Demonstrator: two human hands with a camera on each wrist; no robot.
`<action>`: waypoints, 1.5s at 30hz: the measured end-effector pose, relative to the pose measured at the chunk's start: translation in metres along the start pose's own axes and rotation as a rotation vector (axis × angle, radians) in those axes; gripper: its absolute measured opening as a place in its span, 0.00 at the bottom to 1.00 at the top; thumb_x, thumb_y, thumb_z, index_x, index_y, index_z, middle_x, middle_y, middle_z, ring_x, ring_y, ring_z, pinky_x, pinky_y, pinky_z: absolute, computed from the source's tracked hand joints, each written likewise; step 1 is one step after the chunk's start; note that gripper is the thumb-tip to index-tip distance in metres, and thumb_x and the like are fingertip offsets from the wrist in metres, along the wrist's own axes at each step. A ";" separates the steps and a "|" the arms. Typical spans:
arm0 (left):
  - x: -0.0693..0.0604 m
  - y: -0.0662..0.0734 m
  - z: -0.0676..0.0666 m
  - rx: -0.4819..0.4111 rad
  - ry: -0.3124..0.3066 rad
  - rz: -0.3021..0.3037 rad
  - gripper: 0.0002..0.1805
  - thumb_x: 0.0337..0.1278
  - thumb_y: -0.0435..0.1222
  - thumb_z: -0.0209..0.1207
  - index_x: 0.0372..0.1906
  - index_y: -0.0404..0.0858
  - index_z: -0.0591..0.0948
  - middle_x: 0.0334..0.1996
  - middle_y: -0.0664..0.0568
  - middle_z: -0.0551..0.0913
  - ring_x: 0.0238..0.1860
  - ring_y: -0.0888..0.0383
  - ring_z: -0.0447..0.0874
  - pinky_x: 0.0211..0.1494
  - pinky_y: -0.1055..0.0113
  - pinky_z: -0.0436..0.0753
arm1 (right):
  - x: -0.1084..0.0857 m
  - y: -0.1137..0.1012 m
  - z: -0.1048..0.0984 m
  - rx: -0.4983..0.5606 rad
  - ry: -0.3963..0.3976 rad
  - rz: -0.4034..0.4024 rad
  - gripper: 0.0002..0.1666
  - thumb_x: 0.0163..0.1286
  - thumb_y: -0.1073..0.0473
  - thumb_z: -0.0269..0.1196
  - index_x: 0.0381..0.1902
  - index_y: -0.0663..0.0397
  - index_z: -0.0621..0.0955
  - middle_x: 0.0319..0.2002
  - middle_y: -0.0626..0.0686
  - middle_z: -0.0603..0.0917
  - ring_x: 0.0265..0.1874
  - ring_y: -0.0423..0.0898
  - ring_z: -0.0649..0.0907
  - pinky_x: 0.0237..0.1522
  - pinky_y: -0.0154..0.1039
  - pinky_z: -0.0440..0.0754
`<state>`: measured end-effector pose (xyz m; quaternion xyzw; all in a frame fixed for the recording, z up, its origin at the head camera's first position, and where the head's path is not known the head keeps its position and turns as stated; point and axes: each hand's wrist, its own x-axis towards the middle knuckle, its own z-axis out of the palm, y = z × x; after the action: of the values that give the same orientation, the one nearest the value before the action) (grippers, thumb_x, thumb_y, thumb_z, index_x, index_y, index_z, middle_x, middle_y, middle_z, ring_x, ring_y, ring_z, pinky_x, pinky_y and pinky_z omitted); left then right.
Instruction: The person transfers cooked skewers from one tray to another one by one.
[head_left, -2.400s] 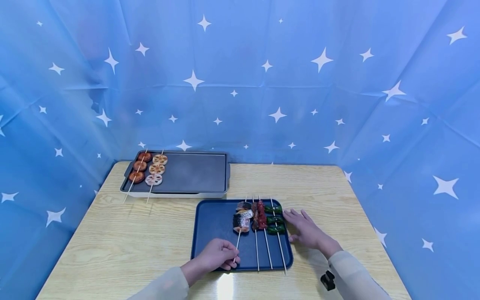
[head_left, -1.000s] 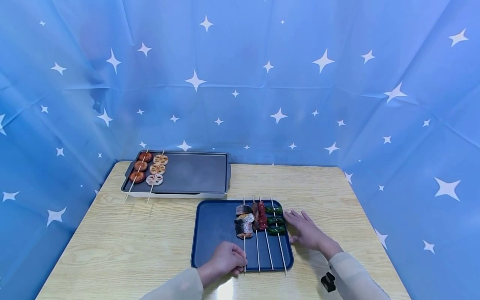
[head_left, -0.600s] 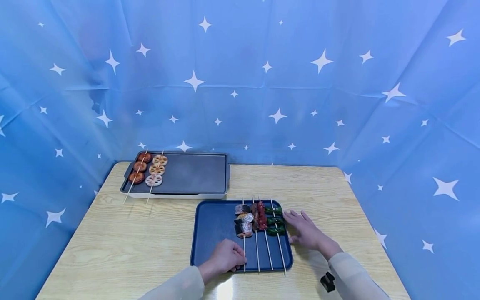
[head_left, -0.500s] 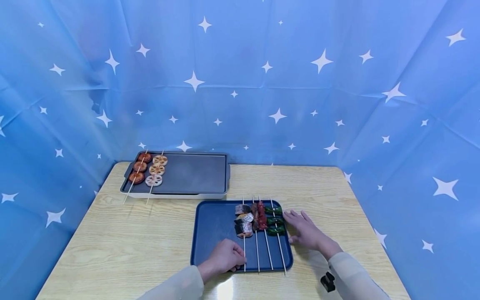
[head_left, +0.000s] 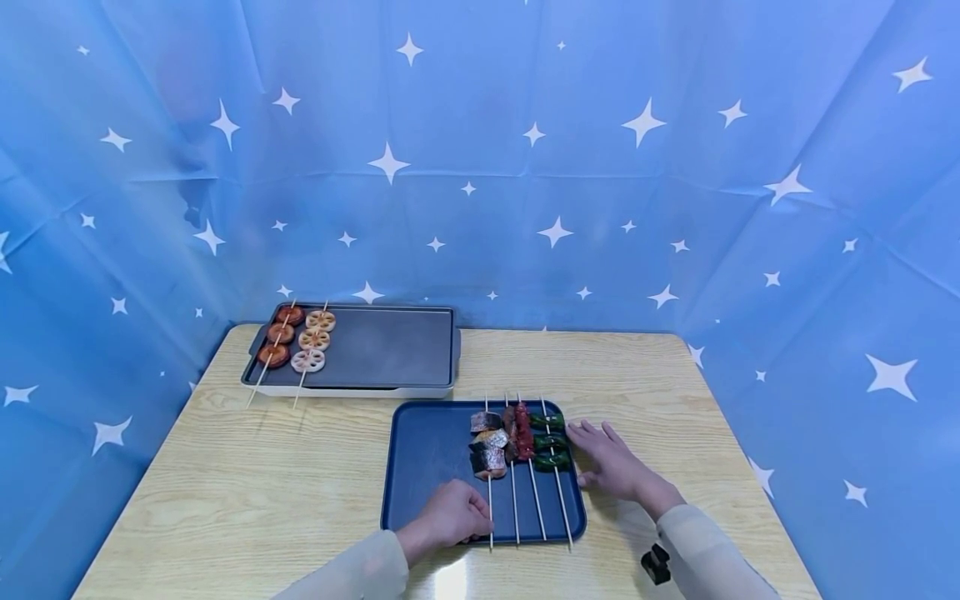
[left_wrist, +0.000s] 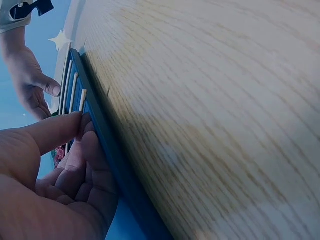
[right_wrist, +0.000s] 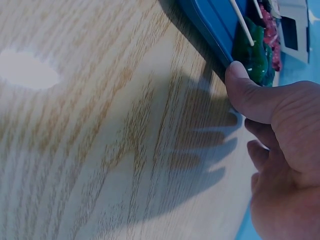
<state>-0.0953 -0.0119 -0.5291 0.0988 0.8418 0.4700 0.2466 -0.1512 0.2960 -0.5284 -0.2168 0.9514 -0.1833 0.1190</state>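
Observation:
My left hand [head_left: 452, 512] pinches the lower stick of the fish skewer [head_left: 488, 462], which lies on the blue tray [head_left: 420, 442]. In the left wrist view, thumb and forefinger of the left hand [left_wrist: 65, 170] meet on the stick's end. To the right of the fish lie a brown meat skewer [head_left: 511, 433], a red meat skewer [head_left: 524, 432] and a green pepper skewer [head_left: 552, 442]. My right hand [head_left: 617, 463] rests at the tray's right edge, fingers spread. The right wrist view shows the thumb of the right hand [right_wrist: 285, 130] touching the rim beside the peppers.
A grill plate [head_left: 390, 346] stands at the back left of the wooden table [head_left: 285, 467]. It bears a skewer of brown round slices [head_left: 281, 332] and a lotus root skewer [head_left: 313, 338], their sticks over its front edge. A starry blue curtain [head_left: 480, 225] surrounds the table.
The left hand has moved right with the fish skewer, which now lies straighter and closer to the brown meat. Lately the skewer has slid slightly toward me. The right hand has stayed in place.

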 end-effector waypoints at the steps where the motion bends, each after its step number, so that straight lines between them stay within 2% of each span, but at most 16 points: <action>1: 0.000 0.000 0.000 -0.002 -0.002 -0.001 0.04 0.46 0.33 0.69 0.23 0.40 0.85 0.15 0.57 0.81 0.16 0.61 0.74 0.23 0.67 0.76 | 0.000 0.000 0.000 0.000 0.002 -0.002 0.49 0.54 0.58 0.71 0.71 0.66 0.64 0.71 0.66 0.64 0.73 0.66 0.59 0.74 0.66 0.44; 5: 0.001 -0.001 -0.003 -0.022 -0.007 0.011 0.03 0.48 0.33 0.69 0.25 0.39 0.86 0.16 0.55 0.82 0.16 0.61 0.74 0.22 0.67 0.77 | 0.000 0.000 0.001 -0.002 0.011 -0.012 0.49 0.54 0.57 0.71 0.70 0.66 0.64 0.71 0.66 0.65 0.72 0.67 0.60 0.74 0.67 0.45; 11: 0.002 -0.004 -0.015 -0.063 0.009 0.054 0.03 0.49 0.32 0.67 0.28 0.35 0.86 0.19 0.48 0.85 0.16 0.60 0.77 0.20 0.69 0.78 | -0.001 0.000 0.001 0.000 0.006 -0.007 0.49 0.54 0.58 0.71 0.71 0.66 0.64 0.71 0.66 0.64 0.72 0.67 0.60 0.74 0.66 0.44; 18: 0.003 -0.006 -0.036 -0.098 0.015 0.045 0.06 0.53 0.34 0.66 0.33 0.33 0.86 0.24 0.45 0.87 0.22 0.58 0.83 0.23 0.67 0.83 | 0.000 0.000 -0.001 -0.008 0.009 -0.015 0.48 0.54 0.58 0.71 0.70 0.67 0.64 0.71 0.67 0.65 0.72 0.67 0.60 0.73 0.67 0.45; 27: 0.005 -0.011 -0.067 -0.159 0.070 0.028 0.11 0.58 0.34 0.63 0.41 0.30 0.84 0.30 0.41 0.88 0.27 0.57 0.84 0.27 0.64 0.86 | 0.000 -0.001 -0.001 -0.015 0.009 -0.008 0.49 0.55 0.58 0.71 0.71 0.66 0.64 0.71 0.66 0.65 0.72 0.67 0.60 0.74 0.66 0.45; 33: 0.005 -0.013 -0.089 -0.173 0.135 -0.028 0.13 0.60 0.35 0.62 0.45 0.29 0.83 0.35 0.40 0.88 0.30 0.57 0.86 0.31 0.63 0.88 | -0.001 -0.003 -0.002 -0.014 0.007 -0.006 0.49 0.54 0.57 0.72 0.71 0.66 0.64 0.71 0.67 0.64 0.72 0.67 0.60 0.74 0.67 0.44; 39: 0.003 -0.015 -0.111 -0.223 0.242 -0.110 0.13 0.61 0.33 0.62 0.47 0.30 0.83 0.36 0.40 0.88 0.30 0.59 0.84 0.34 0.63 0.88 | -0.001 -0.004 -0.004 -0.008 0.003 -0.015 0.49 0.55 0.57 0.71 0.71 0.66 0.64 0.71 0.67 0.64 0.72 0.67 0.60 0.74 0.67 0.44; 45: -0.005 -0.021 -0.137 -0.267 0.302 -0.110 0.15 0.62 0.34 0.61 0.50 0.28 0.81 0.39 0.39 0.87 0.33 0.56 0.86 0.37 0.60 0.88 | -0.002 -0.001 -0.004 -0.035 -0.004 -0.014 0.48 0.56 0.55 0.71 0.71 0.65 0.64 0.72 0.65 0.64 0.73 0.66 0.59 0.75 0.65 0.43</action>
<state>-0.1591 -0.1275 -0.4851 -0.0525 0.8035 0.5727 0.1536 -0.1505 0.2971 -0.5245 -0.2257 0.9527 -0.1672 0.1158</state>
